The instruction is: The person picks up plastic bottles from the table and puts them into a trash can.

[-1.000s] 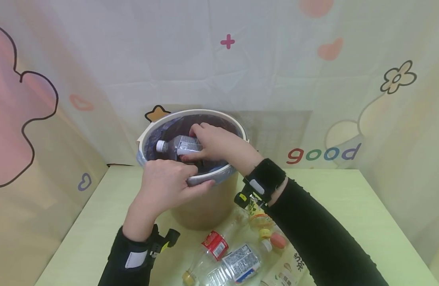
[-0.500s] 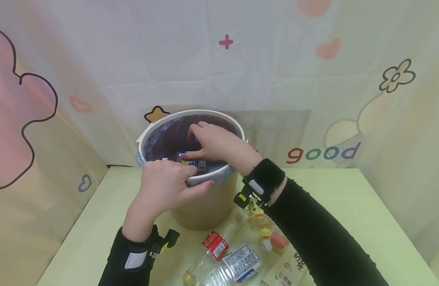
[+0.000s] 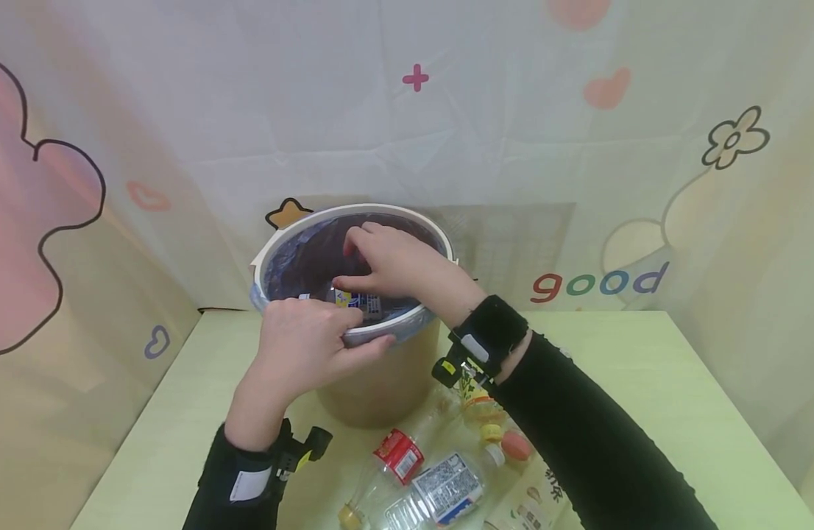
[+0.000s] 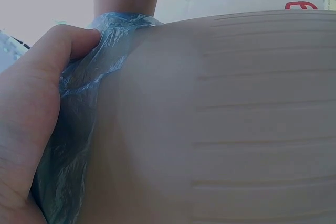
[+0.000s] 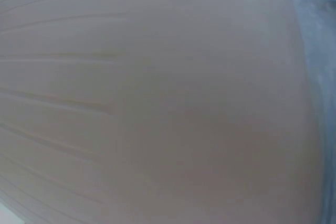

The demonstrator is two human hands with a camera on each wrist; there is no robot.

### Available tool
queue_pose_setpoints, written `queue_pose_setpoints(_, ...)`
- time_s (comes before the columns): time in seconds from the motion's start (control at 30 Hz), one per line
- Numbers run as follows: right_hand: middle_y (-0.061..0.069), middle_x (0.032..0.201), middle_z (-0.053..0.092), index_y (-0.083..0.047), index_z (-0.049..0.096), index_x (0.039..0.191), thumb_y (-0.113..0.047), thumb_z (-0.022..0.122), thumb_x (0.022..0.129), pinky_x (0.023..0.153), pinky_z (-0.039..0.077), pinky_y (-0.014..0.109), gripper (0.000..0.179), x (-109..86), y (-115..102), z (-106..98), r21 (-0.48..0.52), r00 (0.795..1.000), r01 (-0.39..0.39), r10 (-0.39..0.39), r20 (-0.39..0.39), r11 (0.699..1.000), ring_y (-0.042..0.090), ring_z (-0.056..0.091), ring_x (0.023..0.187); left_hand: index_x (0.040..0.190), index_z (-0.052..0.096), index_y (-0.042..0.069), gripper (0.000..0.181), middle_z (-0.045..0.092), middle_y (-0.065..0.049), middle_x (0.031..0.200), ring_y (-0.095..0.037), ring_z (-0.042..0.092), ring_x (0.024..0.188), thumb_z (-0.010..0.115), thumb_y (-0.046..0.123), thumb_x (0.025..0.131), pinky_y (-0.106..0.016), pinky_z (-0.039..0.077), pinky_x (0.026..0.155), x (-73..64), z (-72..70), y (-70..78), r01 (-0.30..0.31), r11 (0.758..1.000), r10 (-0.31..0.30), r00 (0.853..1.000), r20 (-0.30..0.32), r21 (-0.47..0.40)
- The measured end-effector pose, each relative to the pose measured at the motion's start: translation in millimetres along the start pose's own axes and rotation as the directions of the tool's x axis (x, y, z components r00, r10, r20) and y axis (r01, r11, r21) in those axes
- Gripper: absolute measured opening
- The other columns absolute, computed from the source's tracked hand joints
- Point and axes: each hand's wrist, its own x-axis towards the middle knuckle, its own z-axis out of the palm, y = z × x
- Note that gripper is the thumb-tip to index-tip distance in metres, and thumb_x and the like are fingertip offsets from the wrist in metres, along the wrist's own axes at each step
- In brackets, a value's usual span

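Observation:
A beige trash bin (image 3: 386, 383) with a white rim stands on the table, lined with a bluish plastic bag (image 4: 97, 77). My left hand (image 3: 308, 335) grips the bin's near rim over the bag, thumb outside and fingers out of sight. Over the bin's mouth hovers my right hand (image 3: 397, 263), thumb and fingers apart, holding nothing. Below it, a bottle with a blue and yellow label (image 3: 359, 302) lies inside the bin, partly hidden by the left hand. In the right wrist view only the bin's side (image 5: 173, 103) and some bag show.
Before the bin lie a red-labelled clear bottle (image 3: 399, 455), a clear bottle with a white and blue label (image 3: 447, 489), a yellow-capped bottle (image 3: 483, 408), a pink object (image 3: 516, 445) and a cream-coloured package (image 3: 529, 500). A printed curtain (image 3: 500, 147) hangs behind.
The bottle that my right hand held at the bin's mouth has dropped inside, and the fingers have let go. My left hand has stayed on the rim.

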Motion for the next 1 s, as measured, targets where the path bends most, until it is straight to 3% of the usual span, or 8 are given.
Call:
queue_pose_setpoints(0.33,0.001,0.098,0.055,-0.014,0.058,0.111,-0.047,0.066,0.089,0.080,0.043,0.030,0.041,-4.4,0.7,-3.7,0.025,0.997,0.024,-0.022,-0.076,0.999,0.015,0.051,0.088,0.056,0.037,0.024,0.051,0.026,0.012,0.048,-0.010,0.026,0.040,0.056,0.063,0.084,-0.030,0.016,0.040,0.5,1.1,1.8,-0.026,0.999,0.025,0.999,-0.031,-0.022)
queue_pose_setpoints(0.47,0.000,0.098,0.056,-0.015,0.057,0.111,-0.042,0.066,0.089,0.080,0.042,0.028,0.036,-7.8,4.0,-5.3,0.011,0.984,0.068,-0.065,-0.167,0.998,0.013,0.051,0.087,0.056,0.037,0.024,0.051,0.026,0.012,0.048,-0.010,0.026,0.040,0.057,0.062,0.084,-0.030,0.016,0.040,2.6,1.8,2.9,-0.037,0.999,0.035,0.999,-0.033,-0.037)
queue_pose_setpoints(0.77,0.001,0.098,0.054,-0.013,0.057,0.115,-0.032,0.066,0.088,0.075,0.042,0.025,0.034,-25.5,7.0,-14.2,-0.032,0.896,0.192,-0.189,-0.401,0.981,0.013,0.049,0.086,0.054,0.036,0.024,0.052,0.027,0.011,0.047,-0.010,0.026,0.039,0.053,0.063,0.084,-0.030,0.015,0.039,4.1,4.7,4.9,-0.038,0.998,0.036,0.997,-0.070,-0.041)
queue_pose_setpoints(1.0,0.003,0.109,0.054,-0.009,0.053,0.122,-0.030,0.067,0.087,0.083,0.042,0.029,0.043,-61.9,18.9,-24.7,-0.014,0.837,0.243,-0.217,-0.503,0.970,0.015,0.051,0.098,0.054,0.041,0.026,0.050,0.030,0.011,0.046,-0.010,0.028,0.038,0.050,0.065,0.085,-0.030,0.015,0.038,4.1,6.2,5.8,-0.041,0.999,0.037,0.995,-0.095,-0.034)
